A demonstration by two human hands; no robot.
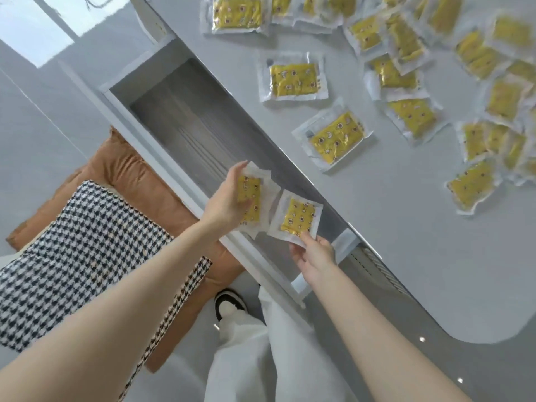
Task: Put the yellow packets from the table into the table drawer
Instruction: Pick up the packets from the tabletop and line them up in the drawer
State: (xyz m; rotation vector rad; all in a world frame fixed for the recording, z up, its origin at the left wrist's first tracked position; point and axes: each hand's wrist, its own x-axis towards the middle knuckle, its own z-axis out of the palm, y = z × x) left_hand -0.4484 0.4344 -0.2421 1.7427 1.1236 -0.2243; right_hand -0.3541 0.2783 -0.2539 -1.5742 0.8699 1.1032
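The left hand (229,198) grips a packet (251,195), its fingers curled round the edges. Just right of it, the right hand (314,256) pinches a second packet (298,217) by its near corner. Both are held over the open drawer (185,111), which stretches away beyond the left hand. More packets (333,139) lie scattered on the table (391,256), beyond and right of the right hand. Left of the left forearm, a houndstooth cloth (72,242) lies on a brown cushion (121,169).
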